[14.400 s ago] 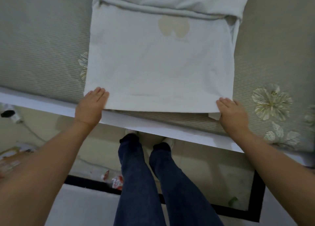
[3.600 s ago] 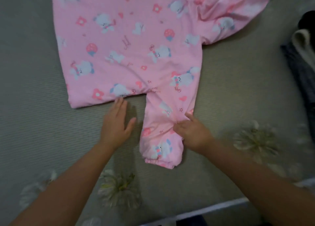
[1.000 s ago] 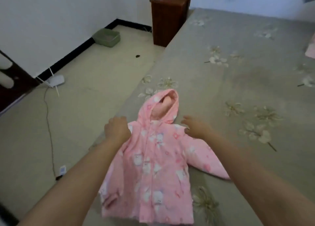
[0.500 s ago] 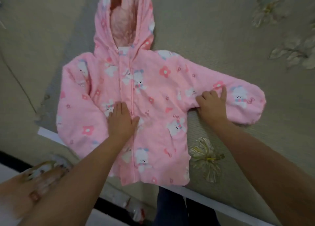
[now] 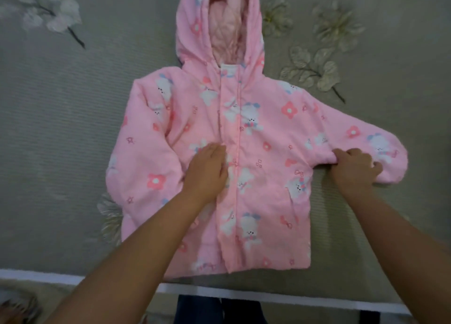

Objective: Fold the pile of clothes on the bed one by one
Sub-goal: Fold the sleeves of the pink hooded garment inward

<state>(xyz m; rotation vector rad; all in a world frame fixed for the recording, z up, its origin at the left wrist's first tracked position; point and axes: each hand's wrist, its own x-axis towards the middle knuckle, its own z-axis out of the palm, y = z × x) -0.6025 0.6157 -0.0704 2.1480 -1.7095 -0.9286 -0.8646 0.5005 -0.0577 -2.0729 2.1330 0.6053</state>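
The bed (image 5: 61, 133), covered in a grey-green ribbed spread printed with pale flowers, fills nearly the whole view, and its white near edge runs across the bottom. On it, close to that near edge and about midway along it, lies a pink hooded jacket (image 5: 263, 133), spread flat with its front up and its front placket closed down the middle. The jacket is printed with white bears and coral flowers. Its hem lies just inside the bed's near edge, and its hood (image 5: 195, 30) points toward the far side of the bed, open so that a quilted pink lining shows inside. The sleeve toward the bed's right side (image 5: 341, 133) stretches outward and slightly toward the near edge, with its rounded cuff end lying flat on the spread. The other sleeve (image 5: 144, 152) hangs down close along the jacket's body, toward the near edge. The left hand (image 5: 207, 169) rests palm down on the jacket's chest, just beside the placket, with its fingers fairly straight and together, pressing the cloth rather than grasping it. The right hand (image 5: 353, 169) sits at the lower edge of the outstretched sleeve, near the cuff, with its fingers curled and pinching a fold of the sleeve's cloth. Below the bed's edge, dark blue trouser legs (image 5: 202, 310) show against the floor.
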